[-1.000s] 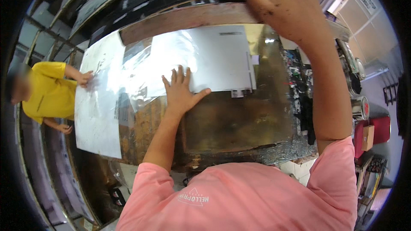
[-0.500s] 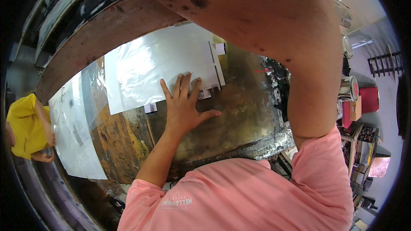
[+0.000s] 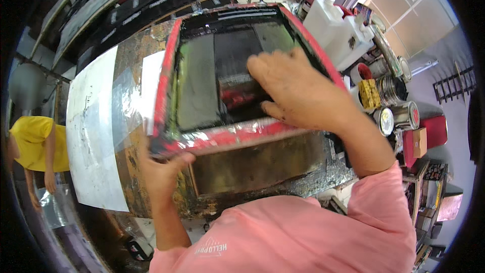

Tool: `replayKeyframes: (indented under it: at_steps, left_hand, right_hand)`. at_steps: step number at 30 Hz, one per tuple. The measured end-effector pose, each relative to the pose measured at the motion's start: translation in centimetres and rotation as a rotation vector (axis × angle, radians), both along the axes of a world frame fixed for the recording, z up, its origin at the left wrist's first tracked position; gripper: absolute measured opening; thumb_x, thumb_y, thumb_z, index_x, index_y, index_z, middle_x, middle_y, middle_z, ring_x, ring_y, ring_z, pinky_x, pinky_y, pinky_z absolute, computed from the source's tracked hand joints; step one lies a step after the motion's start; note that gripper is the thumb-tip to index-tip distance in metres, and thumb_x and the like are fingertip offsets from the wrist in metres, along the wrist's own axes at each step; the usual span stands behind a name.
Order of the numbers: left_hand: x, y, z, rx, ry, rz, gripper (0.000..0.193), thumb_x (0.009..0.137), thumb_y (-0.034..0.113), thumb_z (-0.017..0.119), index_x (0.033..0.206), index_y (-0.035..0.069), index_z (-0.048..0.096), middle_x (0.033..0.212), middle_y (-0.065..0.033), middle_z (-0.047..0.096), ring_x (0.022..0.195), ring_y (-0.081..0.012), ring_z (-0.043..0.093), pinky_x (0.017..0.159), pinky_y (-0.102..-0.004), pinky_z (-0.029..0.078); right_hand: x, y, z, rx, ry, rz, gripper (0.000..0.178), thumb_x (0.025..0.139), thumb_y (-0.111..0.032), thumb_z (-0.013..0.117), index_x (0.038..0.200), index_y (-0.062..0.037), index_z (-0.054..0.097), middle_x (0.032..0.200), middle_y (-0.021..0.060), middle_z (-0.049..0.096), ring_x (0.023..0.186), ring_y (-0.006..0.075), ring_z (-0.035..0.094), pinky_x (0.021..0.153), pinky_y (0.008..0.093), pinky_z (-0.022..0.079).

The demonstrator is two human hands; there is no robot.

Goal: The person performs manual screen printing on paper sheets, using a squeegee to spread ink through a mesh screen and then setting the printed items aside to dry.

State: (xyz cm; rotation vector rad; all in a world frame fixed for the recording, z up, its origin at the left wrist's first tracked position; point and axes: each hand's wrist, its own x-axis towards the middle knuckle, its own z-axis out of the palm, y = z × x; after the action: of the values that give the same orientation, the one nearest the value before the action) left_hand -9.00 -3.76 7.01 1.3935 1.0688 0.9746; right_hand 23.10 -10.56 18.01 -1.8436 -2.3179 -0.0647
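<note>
A red-bordered screen-printing frame [image 3: 237, 135] lies over the table, its dark mesh streaked with black and greenish stains. My left hand [image 3: 162, 174] grips the frame's near left corner, thumb along the front edge and fingers at the side, slightly blurred. Over the right part of the mesh, my right hand [image 3: 303, 91] is closed, fingers curled, on a dark, red-smeared squeegee [image 3: 240, 93]; motion blur and the hand partly hide it. A darker band runs up the mesh beyond it. Beside the frame's left edge shows a strip of white sheet [image 3: 150, 83].
A large white sheet [image 3: 93, 136] and a clear plastic piece [image 3: 125, 106] cover the table's left. White jugs [image 3: 326, 23], paint tins [image 3: 404, 114] and a yellow sponge [image 3: 369, 94] stand to the right. A person in a yellow shirt [image 3: 38, 141] is at far left. Racks with black cloth are behind.
The screen frame has come down over the white sheet where my left hand lay flat. My left hand has moved to the frame's corner; my raised right arm has lowered onto the mesh area.
</note>
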Motion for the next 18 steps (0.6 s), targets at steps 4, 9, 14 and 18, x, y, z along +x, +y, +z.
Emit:
replayKeyframes:
  at_steps: [4,9,14,18]
  left_hand:
    - [-2.0,-1.6,-5.0,0.477,0.561,-0.044,0.099,0.048,0.039,0.103,0.132,0.001,0.066,0.110,-0.0080,0.062,0.096,-0.0285,0.060,0.089,-0.0439,0.049]
    - [-2.4,-1.8,-8.8,0.418,0.754,-0.043,0.092,0.041,0.046,0.102,0.117,0.004,0.072,0.095,-0.0073,0.051,0.092,-0.0283,0.053,0.088,-0.0436,0.045]
    - [-2.7,-1.7,-9.4,0.569,0.775,-0.058,0.099,0.041,0.051,0.101,0.120,-0.001,0.069,0.096,-0.0092,0.053,0.091,-0.0311,0.053,0.087,-0.0454,0.044]
    - [-3.0,-1.7,-9.8,0.548,0.798,-0.061,0.105,0.041,0.049,0.101,0.126,-0.003,0.068,0.098,-0.0132,0.053,0.097,-0.0344,0.055,0.088,-0.0463,0.044]
  right_hand:
    - [2.7,7.5,-9.5,0.176,-0.050,-0.175,0.047,0.080,-0.010,0.077,0.119,-0.0061,0.050,0.112,0.0119,0.059,0.112,0.0329,0.059,0.097,0.0569,0.036]
    - [7.8,19.7,-15.3,0.363,-0.209,-0.270,0.025,0.091,-0.008,0.061,0.116,-0.0104,0.056,0.106,0.0065,0.063,0.104,0.0273,0.065,0.098,0.0622,0.038]
    - [9.2,22.4,-17.7,0.354,-0.304,-0.303,0.047,0.079,-0.014,0.079,0.117,-0.0106,0.053,0.110,0.0055,0.060,0.109,0.0260,0.063,0.094,0.0552,0.040]
    - [6.7,18.7,-17.4,0.348,-0.261,-0.261,0.042,0.079,-0.011,0.076,0.114,-0.0105,0.053,0.107,0.0060,0.060,0.106,0.0276,0.062,0.092,0.0539,0.041]
